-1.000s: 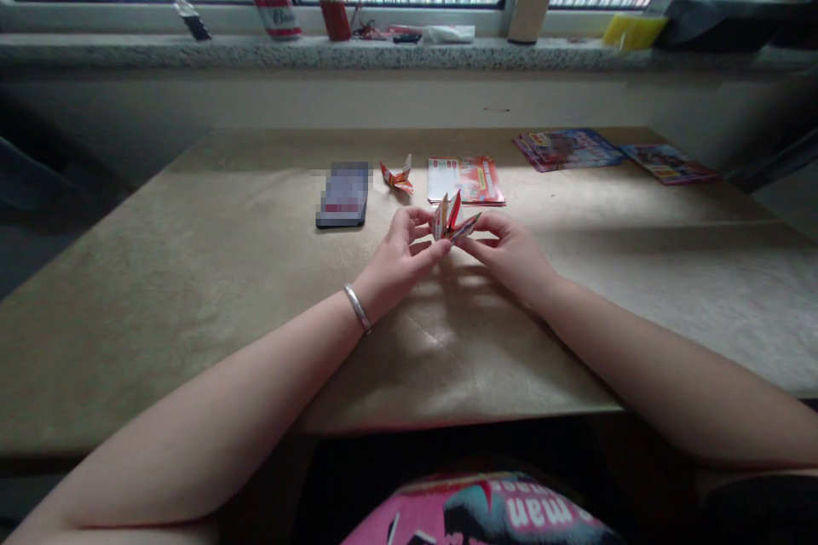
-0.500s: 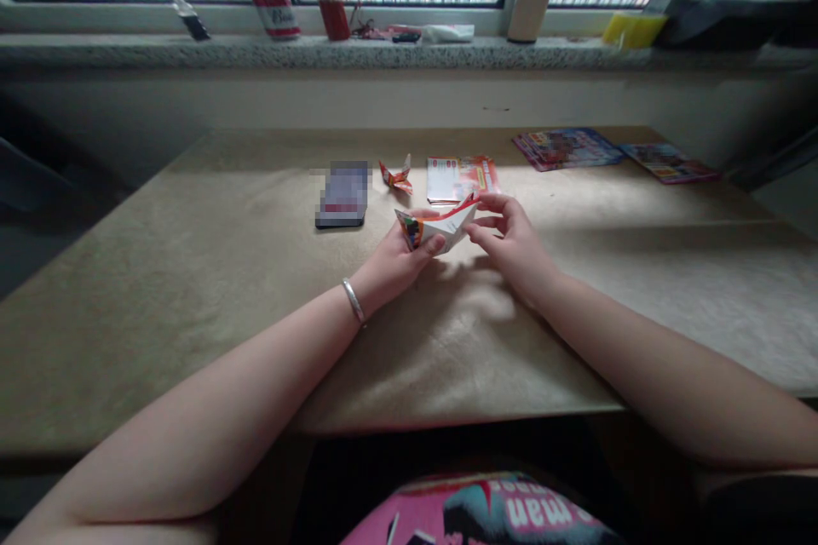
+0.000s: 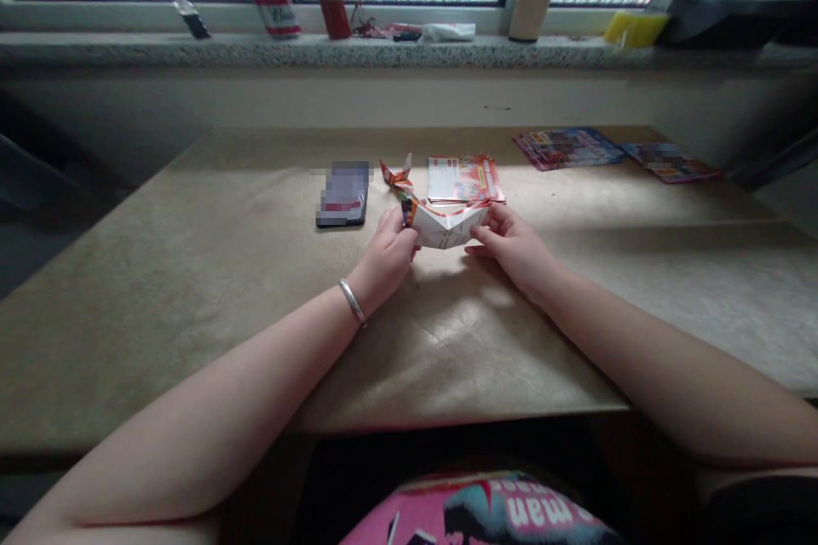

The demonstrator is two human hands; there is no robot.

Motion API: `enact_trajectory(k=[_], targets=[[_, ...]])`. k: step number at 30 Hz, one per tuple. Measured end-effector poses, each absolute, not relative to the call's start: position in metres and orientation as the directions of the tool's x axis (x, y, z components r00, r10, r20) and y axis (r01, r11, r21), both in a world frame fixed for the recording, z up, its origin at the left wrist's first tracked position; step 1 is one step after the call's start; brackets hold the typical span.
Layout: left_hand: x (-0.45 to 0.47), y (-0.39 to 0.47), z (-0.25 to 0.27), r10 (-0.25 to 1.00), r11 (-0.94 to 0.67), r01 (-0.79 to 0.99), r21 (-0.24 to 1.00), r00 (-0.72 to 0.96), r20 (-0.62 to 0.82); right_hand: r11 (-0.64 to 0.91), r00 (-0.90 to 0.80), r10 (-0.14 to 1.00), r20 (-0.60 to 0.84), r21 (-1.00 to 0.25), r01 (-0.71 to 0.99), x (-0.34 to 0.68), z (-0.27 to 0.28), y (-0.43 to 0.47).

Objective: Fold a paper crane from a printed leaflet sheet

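Observation:
A folded sheet of printed paper (image 3: 447,227), mostly white with red along its top edge, is held up above the table between both hands. My left hand (image 3: 391,245) pinches its left end, where a dark and orange print shows. At the right end, the thumb and fingers of my right hand (image 3: 508,240) grip the paper. Just behind it lies a stack of red and white printed sheets (image 3: 463,179). A small red folded-paper figure (image 3: 397,175) stands beside that stack, partly behind the held paper.
A phone (image 3: 345,194) lies left of the paper figure on the beige table (image 3: 192,298). Colourful printed leaflets (image 3: 568,147) are at the back right. The stone windowsill (image 3: 409,55) carries a red can (image 3: 272,2), a red container (image 3: 334,14) and a yellow object (image 3: 635,29).
The folded paper has been spread wider and flatter, with a crease dipping in the middle. My left hand has shifted slightly left to its end, and my right fingers have closed on the other end.

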State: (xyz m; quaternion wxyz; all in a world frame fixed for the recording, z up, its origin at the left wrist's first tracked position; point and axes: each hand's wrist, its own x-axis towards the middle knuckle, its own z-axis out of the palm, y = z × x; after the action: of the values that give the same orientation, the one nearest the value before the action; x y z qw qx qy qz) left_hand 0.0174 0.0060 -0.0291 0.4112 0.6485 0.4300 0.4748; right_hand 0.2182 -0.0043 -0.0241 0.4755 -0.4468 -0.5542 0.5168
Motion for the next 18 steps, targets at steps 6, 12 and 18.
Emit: enact_trajectory(k=[6, 12, 18], targets=[[0.0169, 0.0059, -0.0266, 0.91, -0.406, 0.325, 0.854, 0.231, 0.344, 0.158, -0.169, 0.975, 0.143, -0.984, 0.081, 0.216, -0.0281, -0.0033], [0.0208, 0.0037, -0.0241, 0.891, -0.433, 0.312, 0.845, 0.288, 0.35, 0.256, -0.187, 0.956, 0.225, -0.952, 0.166, 0.2161, -0.0303, -0.0039], [0.0229, 0.0003, -0.0216, 0.939, -0.229, 0.116, 0.967, 0.287, 0.188, 0.185, -0.155, 0.972, 0.174, -0.981, 0.055, 0.2176, -0.0256, -0.0028]])
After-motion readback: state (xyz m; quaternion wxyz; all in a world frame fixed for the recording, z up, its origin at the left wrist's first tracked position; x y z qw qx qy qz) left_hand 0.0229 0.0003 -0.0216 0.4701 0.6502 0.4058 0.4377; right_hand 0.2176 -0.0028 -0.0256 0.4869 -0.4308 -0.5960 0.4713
